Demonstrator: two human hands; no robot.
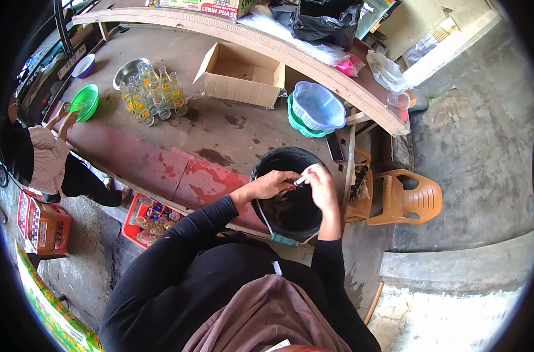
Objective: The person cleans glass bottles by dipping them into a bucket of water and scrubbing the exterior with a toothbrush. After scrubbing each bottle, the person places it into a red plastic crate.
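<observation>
Over a black bucket [290, 220] on the table, my two hands come close together. My left hand [271, 185] is closed, its fingertips around something dark and shiny that I cannot make out. Opposite it, my right hand [321, 188] is closed on a small whitish piece [301, 180] that points towards the left fingers. Its kind is too small to tell. The bucket's wire handle with a teal grip [284, 239] hangs down at the near side. Inside the bucket it is dark, and the contents cannot be told.
Several glass bottles [155, 94] stand by a metal bowl [131, 71]. Behind are an open cardboard box [243, 73], blue basket [318, 105] and phone [335, 146]. A person [50, 152] at left handles a green basin [88, 100]. A red crate [132, 220] and plastic chair [405, 198] flank me.
</observation>
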